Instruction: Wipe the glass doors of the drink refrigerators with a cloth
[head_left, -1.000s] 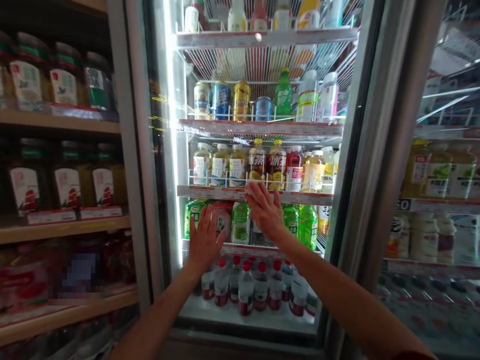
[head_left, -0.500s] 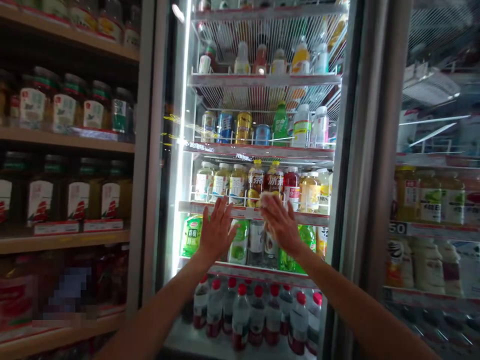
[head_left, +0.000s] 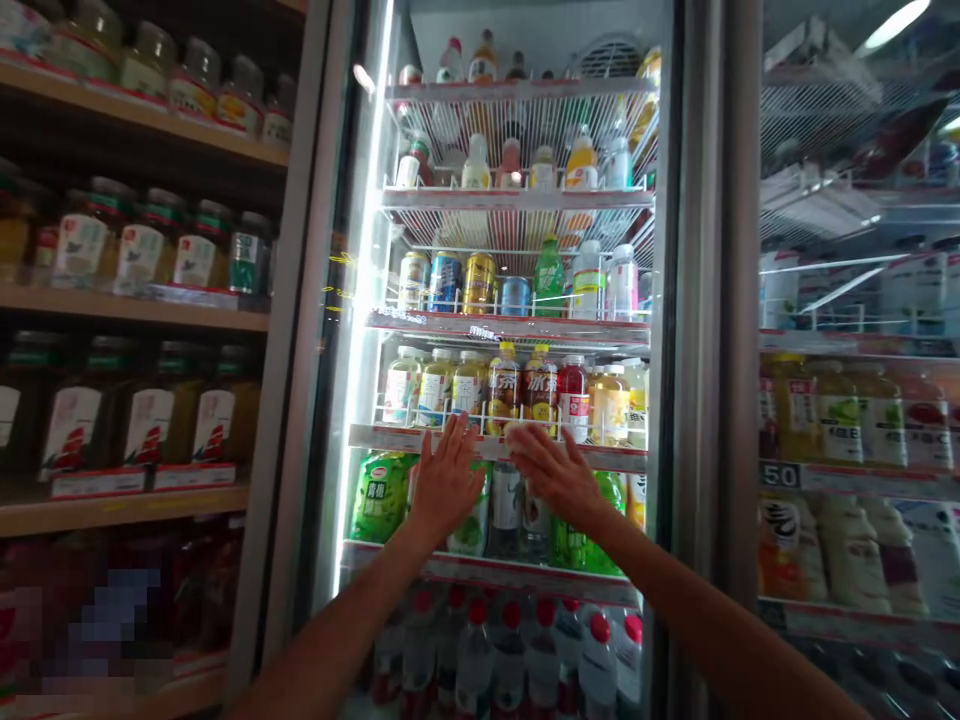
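Observation:
My left hand lies open against the glass door of a lit drinks fridge, fingers spread and pointing up. Level with it on the right is my right hand, its fingers bent over a small white cloth pressed to the glass. Most of the cloth is hidden under the fingers, so its shape cannot be made out. Behind the glass, near both hands, stand iced tea bottles with yellow caps and a large green bottle.
Wooden shelves with bottled drinks stand on the left. A metal door frame runs up the right side, with another glass-fronted fridge beyond it. Inside the lit fridge are cans and red-capped bottles. Reflections show on the glass.
The view has tilted up, bringing higher shelves in. My left hand has shifted up and right across the glass, closer to my right hand. The right hand keeps the cloth near the same shelf edge.

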